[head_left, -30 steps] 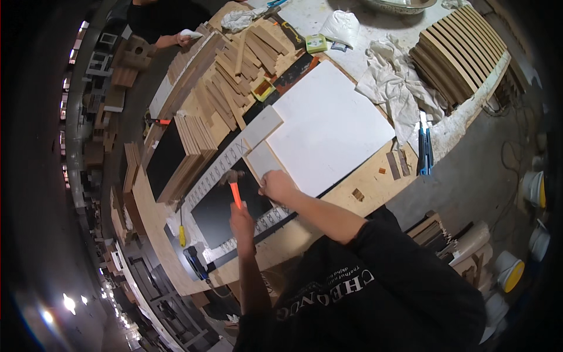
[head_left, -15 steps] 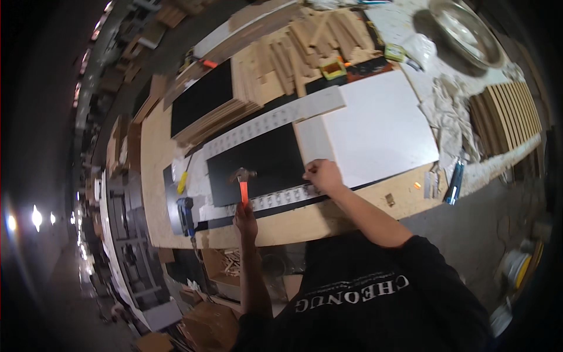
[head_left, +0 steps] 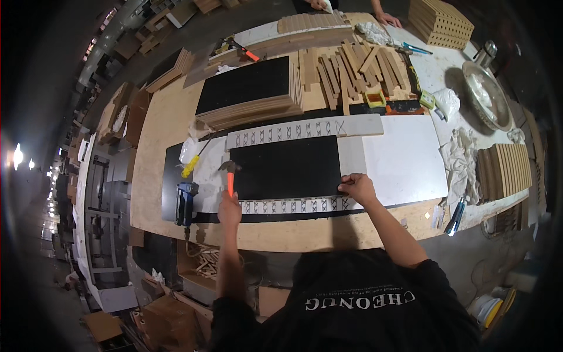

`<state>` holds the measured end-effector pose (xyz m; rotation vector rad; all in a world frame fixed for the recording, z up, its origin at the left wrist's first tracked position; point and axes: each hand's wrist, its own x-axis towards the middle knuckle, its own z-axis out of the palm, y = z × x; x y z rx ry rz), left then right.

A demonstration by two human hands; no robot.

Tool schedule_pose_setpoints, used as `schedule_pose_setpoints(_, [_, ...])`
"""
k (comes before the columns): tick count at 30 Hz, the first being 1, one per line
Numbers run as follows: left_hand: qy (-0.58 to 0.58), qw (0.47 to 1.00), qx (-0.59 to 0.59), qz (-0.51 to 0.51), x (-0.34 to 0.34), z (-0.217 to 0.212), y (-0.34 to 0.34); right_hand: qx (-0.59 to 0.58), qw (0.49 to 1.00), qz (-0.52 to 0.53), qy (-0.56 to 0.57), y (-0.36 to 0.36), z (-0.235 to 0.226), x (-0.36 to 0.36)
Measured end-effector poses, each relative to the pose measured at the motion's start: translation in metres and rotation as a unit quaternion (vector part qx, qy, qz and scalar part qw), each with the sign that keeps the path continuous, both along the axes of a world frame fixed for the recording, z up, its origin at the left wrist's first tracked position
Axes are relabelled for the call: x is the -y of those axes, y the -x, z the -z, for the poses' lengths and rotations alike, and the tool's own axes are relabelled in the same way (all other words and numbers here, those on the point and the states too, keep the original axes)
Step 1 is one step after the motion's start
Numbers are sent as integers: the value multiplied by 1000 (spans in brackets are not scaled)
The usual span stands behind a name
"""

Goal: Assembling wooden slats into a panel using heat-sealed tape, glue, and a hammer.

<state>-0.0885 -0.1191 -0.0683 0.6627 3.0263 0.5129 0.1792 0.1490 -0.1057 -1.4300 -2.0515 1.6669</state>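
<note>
A black rectangular panel lies flat between two pale strips, the far strip and the near strip, both marked with a row of dark crossed patterns. My left hand is closed round the orange handle of a claw hammer. The hammer's head is up, by the panel's left edge. At the panel's near right corner, my right hand is closed in a pinch. Whatever is between those fingertips, if anything, is too small to make out.
A blue-black power tool and a yellow-handled screwdriver lie left. Beyond are stacked black-topped panels and loose wooden strips. A metal basin and crumpled cloth are right. Another person's hand rests at the far edge.
The view has shifted and turned. My left hand has carried the hammer from over the black panel to its left edge. My right hand stays pinched near the panel's right corner.
</note>
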Motion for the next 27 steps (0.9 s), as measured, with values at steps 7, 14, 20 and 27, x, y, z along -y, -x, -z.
schedule_pose_setpoints(7, [45,976,-162,136,20,100,101,-7,994,-108,0,21,37,-3])
schedule_pose_setpoints(14, [-219,922,-174,268,-64,-22,-35,38,998,-13,-57,21,11,2])
schedule_pose_setpoints(20, [-191,926,-134,298,-48,-3,-83,-10,997,66,-35,-3,3,-3])
schedule_pose_setpoints(27, [-153,929,-120,314,-27,6,-71,-9,997,75,-33,7,-11,11])
